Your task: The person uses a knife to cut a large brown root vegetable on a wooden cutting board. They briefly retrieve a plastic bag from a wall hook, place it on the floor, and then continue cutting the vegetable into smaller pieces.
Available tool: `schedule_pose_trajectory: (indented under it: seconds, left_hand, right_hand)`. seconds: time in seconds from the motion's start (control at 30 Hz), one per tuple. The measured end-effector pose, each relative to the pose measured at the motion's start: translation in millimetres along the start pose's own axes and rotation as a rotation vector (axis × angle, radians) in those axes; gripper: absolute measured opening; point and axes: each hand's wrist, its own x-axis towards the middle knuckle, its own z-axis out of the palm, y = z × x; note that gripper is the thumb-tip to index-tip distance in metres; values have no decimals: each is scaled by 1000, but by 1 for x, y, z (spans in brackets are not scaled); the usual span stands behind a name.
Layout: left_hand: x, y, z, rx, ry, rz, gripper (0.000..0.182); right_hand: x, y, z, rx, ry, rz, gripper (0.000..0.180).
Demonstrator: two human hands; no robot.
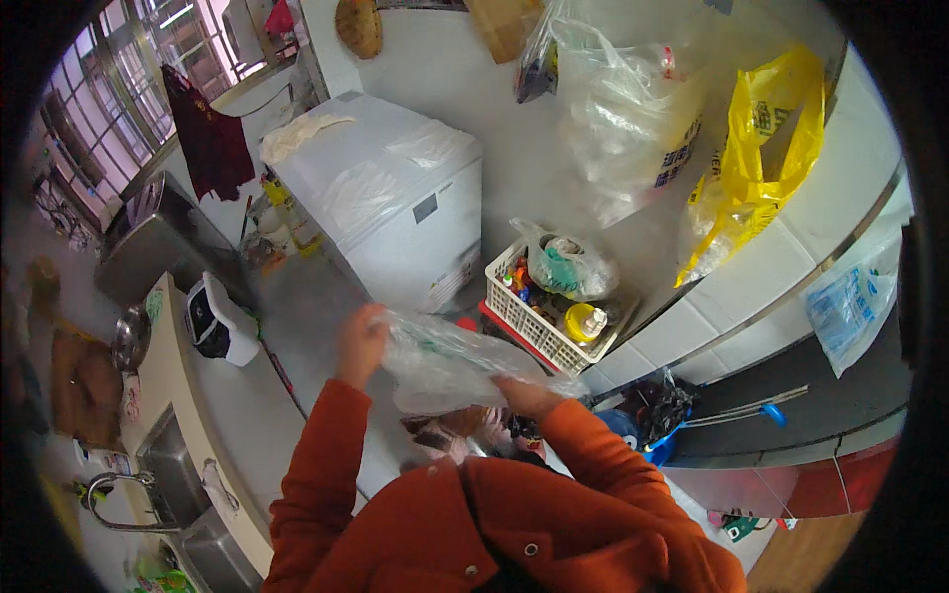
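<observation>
A clear plastic bag [452, 363] with faint green print is stretched between my two hands, in front of my orange jacket. My left hand [363, 345], slightly blurred, grips its upper left end. On the bag's lower right part, my right hand [528, 396] is closed, with its fingertips partly hidden by the film. Whether anything lies inside the bag cannot be told. Just beyond it stands a white plastic basket [530, 326] holding bottles, a tied plastic bag [567, 270] and a yellow-lidded container [584, 323].
A white chest freezer [415, 222] stands ahead. Large clear [623, 126] and yellow [771, 148] plastic bags hang on the right wall. At left are a white bin [233, 326] and a counter with a steel sink [174, 459]. A blue bucket [660, 448] sits at right.
</observation>
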Motion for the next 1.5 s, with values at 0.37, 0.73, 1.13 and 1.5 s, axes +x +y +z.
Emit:
schedule_pose_trajectory:
  seconds: [0.37,0.73,1.13,1.5]
  left_hand:
    - [-2,-26,27,-832,-208,-442,24]
    - [-13,18,-7,-215,-362,-194,30]
    - [-34,-79,68,-592,-221,-657,30]
    - [-100,-193,178,-857,123,-921,23]
  right_hand:
    - [33,-28,-44,332,191,44,61]
    - [30,29,-76,349,691,517,63]
    - [-28,36,20,1536,308,510,28]
    - [-157,146,221,1451,140,1272,30]
